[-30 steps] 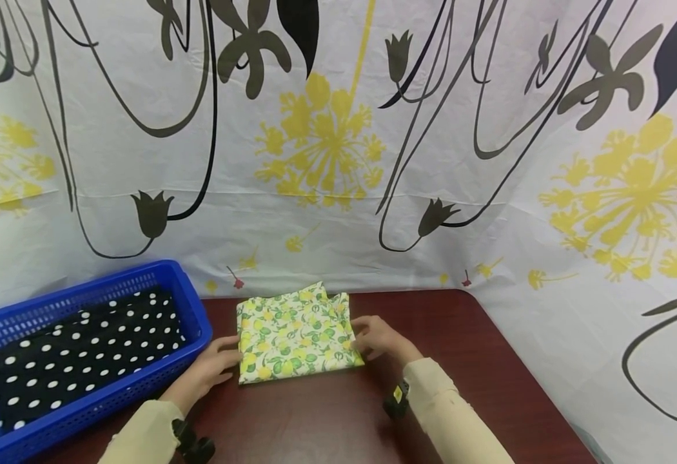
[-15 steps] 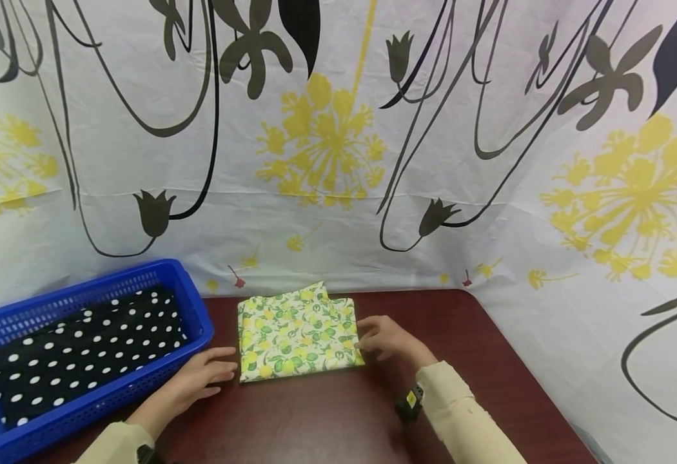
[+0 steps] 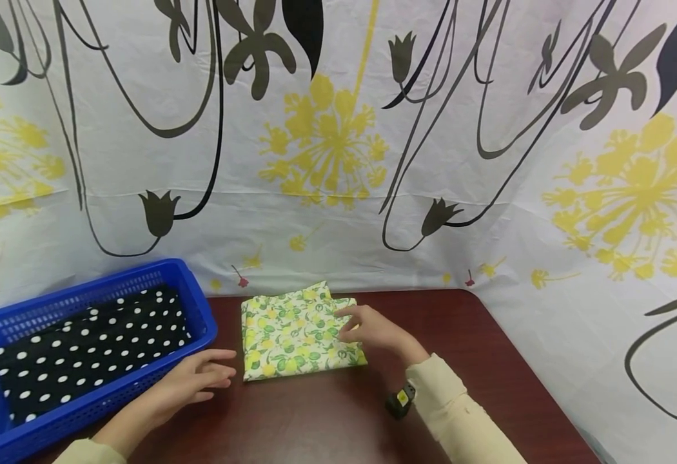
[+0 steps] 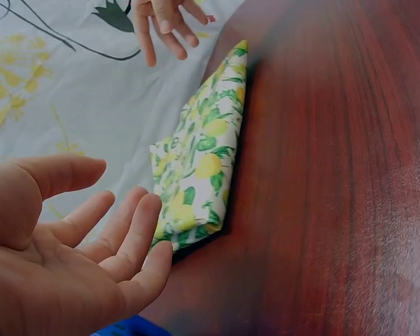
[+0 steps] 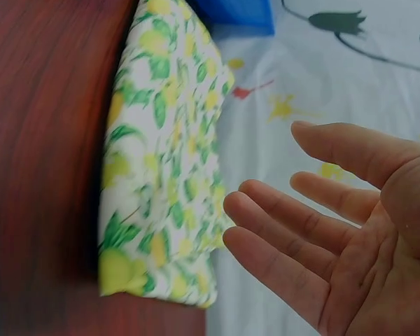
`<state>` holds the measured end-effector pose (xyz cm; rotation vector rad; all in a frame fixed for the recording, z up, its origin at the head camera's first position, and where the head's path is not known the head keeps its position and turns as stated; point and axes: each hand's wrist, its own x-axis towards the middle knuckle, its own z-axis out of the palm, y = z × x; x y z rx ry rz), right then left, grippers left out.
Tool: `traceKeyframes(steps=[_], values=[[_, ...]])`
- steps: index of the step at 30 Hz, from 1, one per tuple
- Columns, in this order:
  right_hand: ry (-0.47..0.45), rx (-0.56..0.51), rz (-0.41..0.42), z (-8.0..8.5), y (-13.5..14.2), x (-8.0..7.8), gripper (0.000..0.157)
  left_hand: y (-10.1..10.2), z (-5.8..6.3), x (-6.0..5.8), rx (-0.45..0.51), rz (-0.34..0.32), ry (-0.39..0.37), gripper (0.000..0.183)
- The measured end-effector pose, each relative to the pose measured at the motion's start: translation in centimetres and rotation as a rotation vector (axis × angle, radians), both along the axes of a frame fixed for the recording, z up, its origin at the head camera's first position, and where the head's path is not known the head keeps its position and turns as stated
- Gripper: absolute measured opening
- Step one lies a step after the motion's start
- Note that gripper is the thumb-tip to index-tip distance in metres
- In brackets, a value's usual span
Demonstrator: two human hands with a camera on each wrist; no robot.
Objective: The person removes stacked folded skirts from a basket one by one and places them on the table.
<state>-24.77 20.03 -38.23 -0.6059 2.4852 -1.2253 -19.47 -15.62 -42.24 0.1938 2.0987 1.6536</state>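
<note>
A folded cloth [image 3: 292, 335] with a yellow lemon and green leaf print lies flat on the dark red-brown table, its back edge uneven. My left hand [image 3: 190, 380] is just left of it, fingers spread and relaxed, holding nothing. Over the cloth's right edge hovers my right hand [image 3: 376, 332], its fingers loosely bent and gripping nothing. In the left wrist view the left hand [image 4: 91, 245] shows an open palm beside the cloth [image 4: 203, 154]. The right wrist view has the right hand [image 5: 329, 224] palm visible, apart from the cloth [image 5: 161, 161].
A blue plastic basket [image 3: 196, 303] stands at the left, close by my left forearm. Inside it lies a black cloth with white dots [image 3: 95, 348]. Behind the table [image 3: 309, 419] hangs a white curtain [image 3: 338, 245] printed with flowers.
Both hands have come away from the lemon cloth's sides. The left hand has drawn back left toward the basket; the right has lifted and now overlaps the cloth's right edge. The cloth stays put.
</note>
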Motion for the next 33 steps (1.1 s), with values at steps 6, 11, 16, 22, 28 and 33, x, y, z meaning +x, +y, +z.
traceKeyframes(steps=[6,11,16,22,28,33], values=[[0.005,0.038,0.027,1.7,-2.1,-0.1,0.048,-1.3,1.6,0.4,-0.012,-0.022,0.026,0.061],[0.015,0.057,0.081,2.8,-3.8,-0.4,0.048,-2.9,3.2,0.8,-0.008,-0.040,0.052,0.061],[0.022,0.061,0.148,4.1,-5.7,-0.5,0.049,-4.9,4.8,0.8,-0.006,-0.044,0.090,0.060],[-0.001,0.056,0.184,5.2,-8.0,-0.8,0.049,-7.7,6.1,0.4,0.014,-0.068,0.157,0.053],[0.006,0.087,0.217,6.3,-10.0,-1.3,0.049,-10.2,6.4,-0.1,0.035,-0.055,0.180,0.040],[-0.014,0.107,0.232,7.0,-11.4,-2.0,0.051,-12.0,6.3,-0.3,0.061,-0.022,0.197,0.031]])
